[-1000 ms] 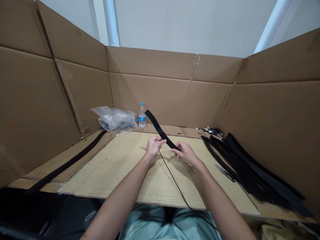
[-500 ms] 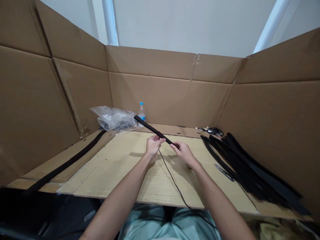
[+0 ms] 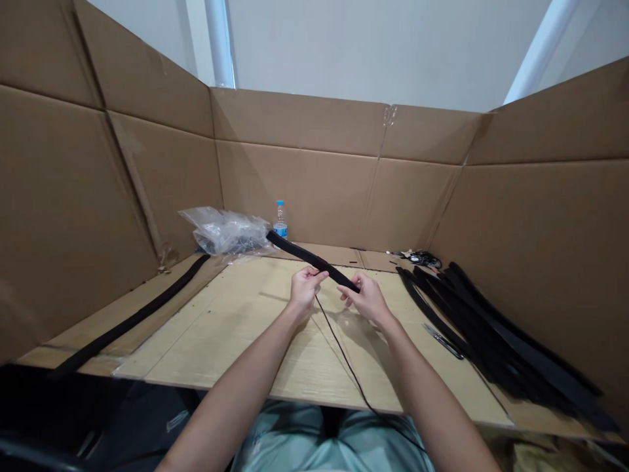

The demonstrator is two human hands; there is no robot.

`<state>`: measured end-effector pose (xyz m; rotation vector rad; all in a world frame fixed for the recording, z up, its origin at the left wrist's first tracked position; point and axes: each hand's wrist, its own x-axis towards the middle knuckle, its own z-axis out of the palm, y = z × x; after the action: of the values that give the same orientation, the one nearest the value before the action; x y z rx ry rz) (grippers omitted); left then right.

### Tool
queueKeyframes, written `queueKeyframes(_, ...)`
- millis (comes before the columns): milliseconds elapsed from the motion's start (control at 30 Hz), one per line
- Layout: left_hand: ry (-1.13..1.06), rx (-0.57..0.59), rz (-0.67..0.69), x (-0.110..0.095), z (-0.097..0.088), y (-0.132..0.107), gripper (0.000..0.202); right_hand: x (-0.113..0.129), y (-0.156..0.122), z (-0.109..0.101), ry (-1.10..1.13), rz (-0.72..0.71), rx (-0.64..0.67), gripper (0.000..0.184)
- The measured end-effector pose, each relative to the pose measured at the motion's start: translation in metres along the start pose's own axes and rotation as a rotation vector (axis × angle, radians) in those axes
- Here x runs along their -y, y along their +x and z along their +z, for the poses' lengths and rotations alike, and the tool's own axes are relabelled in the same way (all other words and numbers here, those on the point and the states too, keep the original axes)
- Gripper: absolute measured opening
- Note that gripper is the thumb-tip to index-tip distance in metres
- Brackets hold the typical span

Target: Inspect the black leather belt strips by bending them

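Both hands hold one black strip (image 3: 295, 250) above the middle of the wooden table (image 3: 236, 334). My left hand (image 3: 303, 292) pinches it near its middle. My right hand (image 3: 366, 299) grips its near end with closed fingers. The strip's far end points up and to the left, toward the water bottle (image 3: 280, 221). A thin black cord (image 3: 344, 357) runs from between the hands down to the table's front edge and my lap.
A pile of black strips (image 3: 491, 328) lies along the right side, with scissors (image 3: 443, 341) beside it. One long black strip (image 3: 132, 318) lies at the left. A clear plastic bag (image 3: 223, 231) sits at the back left. Cardboard walls (image 3: 319, 177) enclose the table.
The strip's far end has dropped from pointing steeply up to a flatter angle, leaning left toward the bottle. Both hands stayed close together at the table's middle.
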<state>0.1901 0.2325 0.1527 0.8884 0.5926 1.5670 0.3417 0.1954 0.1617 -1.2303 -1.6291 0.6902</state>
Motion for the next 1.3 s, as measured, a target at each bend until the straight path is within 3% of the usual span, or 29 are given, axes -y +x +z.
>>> queueKeyframes(167, -0.015, 0.000, 0.024, 0.001, 0.000, 0.000, 0.050, -0.007, 0.002, -0.008, -0.041, -0.142, 0.035, 0.036)
queueKeyframes(300, 0.018, 0.018, 0.034, 0.000, 0.002, 0.002, 0.047, -0.011, 0.004, -0.008, -0.071, -0.200, -0.010, 0.032)
queueKeyframes(367, 0.026, 0.029, 0.042, -0.002, 0.004, 0.002, 0.048, -0.010, 0.005, -0.006, -0.077, -0.201, -0.031, 0.028)
queueKeyframes(467, 0.027, 0.028, 0.023, -0.004, 0.005, 0.001, 0.049, -0.009, 0.006, -0.005, -0.137, -0.203, -0.055, 0.040)
queueKeyframes(800, 0.079, 0.015, 0.013, -0.002, 0.002, 0.001, 0.052, -0.008, 0.006, -0.008, -0.275, -0.229, -0.083, 0.029)
queueKeyframes(967, 0.078, 0.018, -0.002, 0.000, 0.003, 0.000, 0.053, -0.010, 0.007, -0.008, -0.327, -0.144, -0.131, 0.036)
queueKeyframes(1200, 0.069, 0.018, 0.007, 0.003, 0.001, 0.000, 0.050, -0.004, 0.004, -0.009, -0.368, -0.220, -0.048, 0.038)
queueKeyframes(1300, 0.053, -0.007, 0.034, 0.002, 0.000, 0.001, 0.049, -0.001, 0.002, -0.006, -0.220, -0.132, 0.053, 0.035)
